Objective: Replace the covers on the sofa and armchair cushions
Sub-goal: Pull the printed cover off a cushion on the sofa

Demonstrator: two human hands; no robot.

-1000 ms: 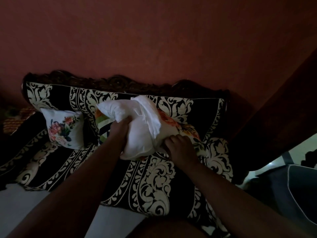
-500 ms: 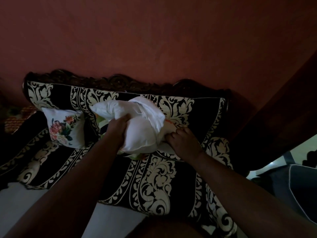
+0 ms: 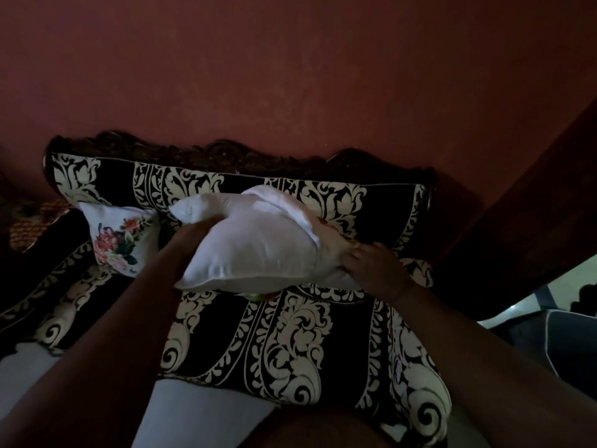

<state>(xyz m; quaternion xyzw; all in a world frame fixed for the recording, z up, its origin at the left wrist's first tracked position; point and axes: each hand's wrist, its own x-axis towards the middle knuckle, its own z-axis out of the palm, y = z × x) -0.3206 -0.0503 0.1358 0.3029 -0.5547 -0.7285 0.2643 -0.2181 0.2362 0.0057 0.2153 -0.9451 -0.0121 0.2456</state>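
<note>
Two cushions here, one sofa, two hands. The main one is a plump white bare cushion insert [image 3: 255, 244], held up just over the seat of the black and cream damask-patterned sofa with a carved dark wood frame [image 3: 290, 334]. It's bunched and creased, with a floral printed cover [image 3: 334, 234] peeled back off its right end. The left hand [image 3: 190, 240] grips the insert's left side, fingers tucked behind the fabric so I can't see them. The right hand [image 3: 371, 263] has its fingers curled, pinching the cover. The second one, a small white floral cushion [image 3: 121, 240], leans at the sofa's left corner. The room's dim, and the grey thing at the right edge is cut off.
</note>
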